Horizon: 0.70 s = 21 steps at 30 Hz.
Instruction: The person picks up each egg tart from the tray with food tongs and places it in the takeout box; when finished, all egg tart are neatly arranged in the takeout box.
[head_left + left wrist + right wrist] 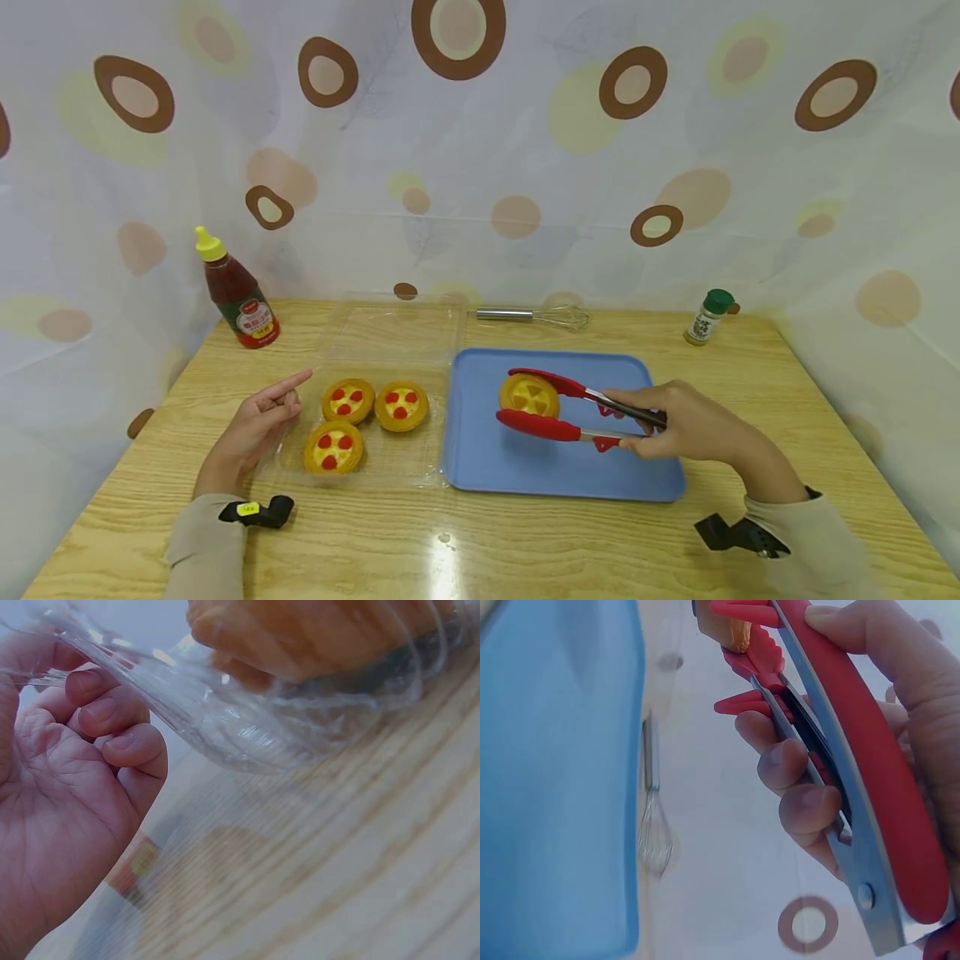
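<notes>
Currently right hand grips red-tipped tongs, fingers curled round the handles, one tart clamped between the tips over blue tray. Left hand at rim of clear container, index straight, other fingers curled; cannot tell whether it pinches.

Head view bright | table glare (one pale streak) below and between left hand and right hand | left-wrist view dimmer, blurred farther out | right-wrist view hazy
</notes>
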Tool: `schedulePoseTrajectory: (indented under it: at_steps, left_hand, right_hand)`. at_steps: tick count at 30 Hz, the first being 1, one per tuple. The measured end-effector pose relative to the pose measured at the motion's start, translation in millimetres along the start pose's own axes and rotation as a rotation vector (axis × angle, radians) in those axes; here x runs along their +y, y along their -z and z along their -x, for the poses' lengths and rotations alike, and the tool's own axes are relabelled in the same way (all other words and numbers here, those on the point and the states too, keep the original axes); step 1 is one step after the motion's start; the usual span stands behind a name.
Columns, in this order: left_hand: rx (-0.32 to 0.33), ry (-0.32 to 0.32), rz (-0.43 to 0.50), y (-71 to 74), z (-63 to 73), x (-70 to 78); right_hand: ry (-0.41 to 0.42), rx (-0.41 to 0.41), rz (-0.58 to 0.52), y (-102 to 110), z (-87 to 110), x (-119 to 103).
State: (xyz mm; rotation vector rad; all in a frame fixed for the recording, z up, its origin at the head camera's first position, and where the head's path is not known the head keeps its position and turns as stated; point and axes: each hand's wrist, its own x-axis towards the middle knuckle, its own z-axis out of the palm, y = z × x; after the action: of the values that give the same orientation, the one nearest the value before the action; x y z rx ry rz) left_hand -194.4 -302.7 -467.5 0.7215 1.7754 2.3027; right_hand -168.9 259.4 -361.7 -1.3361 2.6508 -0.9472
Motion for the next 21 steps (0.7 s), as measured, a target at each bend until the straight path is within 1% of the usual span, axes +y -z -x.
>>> schedulePoseTrajectory:
  at_steps: [4, 13, 16, 21]
  left_hand:
    - [0.009, 0.004, 0.0, -0.6, 0.6, 0.2]
    - [0.045, 0.064, 0.003, -1.7, -1.9, 2.4]
    - [0.045, 0.066, 0.007, -1.4, -1.8, 2.4]
    - [0.045, 0.056, 0.011, -1.4, -0.6, 1.6]
  right_hand:
    - [0.008, -0.042, -0.02, -5.3, -25.2, -8.8]
    - [-0.01, -0.156, -0.04, -21.2, -73.2, -28.7]
    - [-0.005, -0.205, -0.05, -27.6, -87.1, -32.7]
    - [0.029, -0.284, -0.048, -39.2, -106.4, -37.0]
